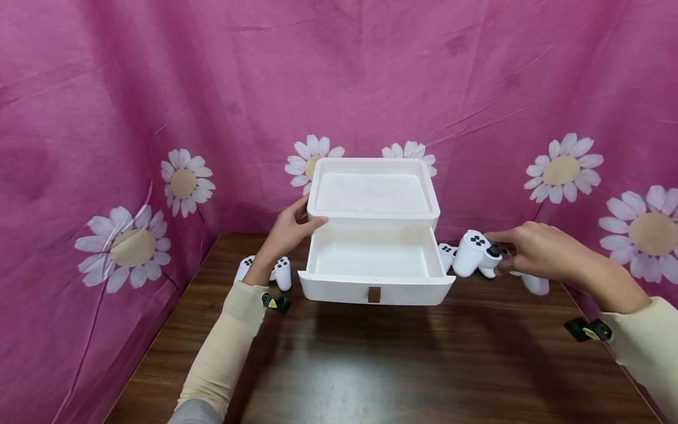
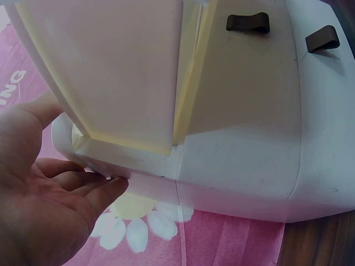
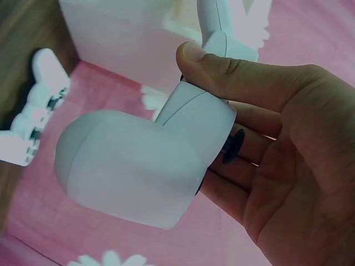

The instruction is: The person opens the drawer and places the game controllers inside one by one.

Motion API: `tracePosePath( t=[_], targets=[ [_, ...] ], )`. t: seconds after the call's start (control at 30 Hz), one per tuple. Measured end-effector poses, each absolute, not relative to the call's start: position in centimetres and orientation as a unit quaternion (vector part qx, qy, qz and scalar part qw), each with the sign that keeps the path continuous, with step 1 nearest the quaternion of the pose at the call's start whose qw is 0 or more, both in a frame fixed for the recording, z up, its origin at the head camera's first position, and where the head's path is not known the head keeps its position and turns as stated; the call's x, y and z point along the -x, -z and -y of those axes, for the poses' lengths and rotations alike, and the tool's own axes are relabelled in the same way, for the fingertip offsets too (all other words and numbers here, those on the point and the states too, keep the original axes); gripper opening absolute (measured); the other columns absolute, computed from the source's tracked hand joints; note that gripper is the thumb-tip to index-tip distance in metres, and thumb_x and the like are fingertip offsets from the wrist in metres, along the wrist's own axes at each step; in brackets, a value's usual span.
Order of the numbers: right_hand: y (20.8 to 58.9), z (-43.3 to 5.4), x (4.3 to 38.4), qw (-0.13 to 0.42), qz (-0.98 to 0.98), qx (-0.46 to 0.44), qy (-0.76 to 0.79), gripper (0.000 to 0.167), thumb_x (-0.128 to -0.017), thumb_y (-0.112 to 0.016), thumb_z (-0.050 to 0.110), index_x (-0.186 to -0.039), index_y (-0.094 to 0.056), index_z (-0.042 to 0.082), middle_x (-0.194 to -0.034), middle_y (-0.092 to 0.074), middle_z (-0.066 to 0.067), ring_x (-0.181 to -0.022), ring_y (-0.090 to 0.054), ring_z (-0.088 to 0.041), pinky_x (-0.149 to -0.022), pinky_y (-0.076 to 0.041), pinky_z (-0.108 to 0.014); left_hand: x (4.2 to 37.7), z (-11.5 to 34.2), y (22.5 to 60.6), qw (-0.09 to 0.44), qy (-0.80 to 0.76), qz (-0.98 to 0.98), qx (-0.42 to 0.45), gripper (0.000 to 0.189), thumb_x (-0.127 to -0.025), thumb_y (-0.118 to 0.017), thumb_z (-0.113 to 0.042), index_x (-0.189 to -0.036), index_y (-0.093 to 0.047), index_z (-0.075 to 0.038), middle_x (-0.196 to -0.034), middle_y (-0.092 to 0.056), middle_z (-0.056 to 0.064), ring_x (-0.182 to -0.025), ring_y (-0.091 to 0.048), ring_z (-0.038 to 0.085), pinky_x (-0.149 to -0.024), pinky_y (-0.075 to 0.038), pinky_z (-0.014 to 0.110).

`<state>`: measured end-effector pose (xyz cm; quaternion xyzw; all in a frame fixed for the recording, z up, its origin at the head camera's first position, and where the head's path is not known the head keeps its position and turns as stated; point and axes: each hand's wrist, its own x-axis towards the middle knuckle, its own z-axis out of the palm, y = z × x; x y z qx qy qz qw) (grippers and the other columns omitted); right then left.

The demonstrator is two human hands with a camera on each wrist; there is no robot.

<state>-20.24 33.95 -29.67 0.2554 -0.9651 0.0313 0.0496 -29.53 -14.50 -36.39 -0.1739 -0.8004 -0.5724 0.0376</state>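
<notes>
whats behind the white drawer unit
A pink cloth with two printed daisies, both partly covered by the white drawer unit. The table directly behind it is hidden, so I can't tell what lies there.

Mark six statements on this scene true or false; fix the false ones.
1. The right grip holds a white controller. True.
2. Two brown tabs show in the left wrist view. True.
3. The left grip pinches a brown tab. False: it touches the left side of the drawer unit.
4. The open drawer has a controller in it. False: no controller shows inside.
5. No controller lies left of the unit. False: another controller lies there, partly hidden.
6. The pink cloth shows white-petalled flowers. True.
</notes>
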Motion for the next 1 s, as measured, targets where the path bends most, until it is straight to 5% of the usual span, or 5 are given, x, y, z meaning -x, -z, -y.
tracePosePath(
  t=[0.43,1.0],
  targets=[
    [25.0,-31.4,20.5,0.066,0.954,-0.288,-0.048,0.061,-0.073,-0.098,0.024,-0.130,-0.078,0.012,-0.077,-0.071,0.016,-0.062,-0.047,0.000,-0.059,-0.045,-0.025,29.6,14.5,36.3,0.033,0.577,0.799,0.168,0.081,-0.097,-0.081,-0.032,-0.165,-0.041,-0.020,-0.159,-0.056,0.011,-0.141,-0.059,0.031,-0.103,-0.060,0.049],
    [21.0,-24.9,21.4,0.011,0.947,-0.319,-0.038,0.058,-0.076,-0.096,0.034,-0.130,-0.079,0.025,-0.066,-0.056,0.014,-0.060,-0.047,-0.004,-0.058,-0.040,-0.027,29.5,14.5,36.2,0.030,0.576,0.800,0.164,0.081,-0.097,-0.081,-0.031,-0.166,-0.040,-0.020,-0.158,-0.057,0.012,-0.140,-0.060,0.031,-0.102,-0.061,0.047]
  ],
)
